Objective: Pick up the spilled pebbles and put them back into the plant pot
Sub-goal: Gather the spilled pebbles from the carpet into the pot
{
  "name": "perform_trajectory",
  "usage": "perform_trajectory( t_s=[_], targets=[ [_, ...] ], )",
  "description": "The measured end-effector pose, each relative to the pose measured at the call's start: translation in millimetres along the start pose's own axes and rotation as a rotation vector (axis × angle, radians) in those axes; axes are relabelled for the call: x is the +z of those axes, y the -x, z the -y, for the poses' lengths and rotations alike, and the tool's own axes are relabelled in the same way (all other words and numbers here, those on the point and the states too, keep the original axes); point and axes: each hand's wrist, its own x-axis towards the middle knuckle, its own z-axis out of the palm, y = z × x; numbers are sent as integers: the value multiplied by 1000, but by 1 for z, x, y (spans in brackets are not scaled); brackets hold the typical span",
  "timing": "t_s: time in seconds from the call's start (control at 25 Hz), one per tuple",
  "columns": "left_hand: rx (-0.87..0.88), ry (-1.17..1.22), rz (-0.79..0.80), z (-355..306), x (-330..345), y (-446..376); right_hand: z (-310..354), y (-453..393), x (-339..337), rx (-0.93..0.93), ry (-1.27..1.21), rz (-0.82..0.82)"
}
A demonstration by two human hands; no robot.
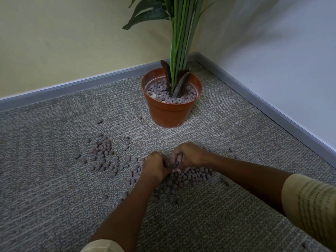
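Brownish-grey pebbles (189, 176) lie spilled on the grey carpet, thickest just under my hands, with a second patch (102, 151) to the left. My left hand (156, 166) and my right hand (189, 155) meet over the main heap, both curled with pebbles between the fingers. The orange plant pot (171, 113) stands upright beyond them in the room corner, partly filled with pebbles around green stems.
Grey skirting boards (254, 99) and two walls close the corner behind and right of the pot. Single stray pebbles (99, 121) lie further left and near the pot's base. Leaves (145, 13) hang above the pot. Carpet (45, 197) stretches left and toward me.
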Motion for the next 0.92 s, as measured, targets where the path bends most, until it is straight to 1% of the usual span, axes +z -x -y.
perform_trajectory(
  t_s=[0.12, 0.24, 0.36, 0.48, 0.64, 0.72, 0.92],
  targets=[
    [0, -8, -56, 0, 1, 2, 7, 1, 3, -63, 130, -60],
    [15, -52, -40, -2, 2, 4, 8, 0, 5, -110, 192, -68],
    [30, -35, 0, -2, 2, 4, 6, 1, 3, -63, 168, 4],
    [47, -98, 48, 0, 1, 3, 4, 1, 0, 4, 100, 51],
    [90, -172, 49, 0, 1, 4, -3, 2, -5, 71, -10, -8],
    [93, -162, 36, 1, 2, 4, -6, 3, -7, 91, -18, -22],
    [121, -153, 13, 1, 2, 5, -6, 10, -4, -5, 60, -65]
  ],
)
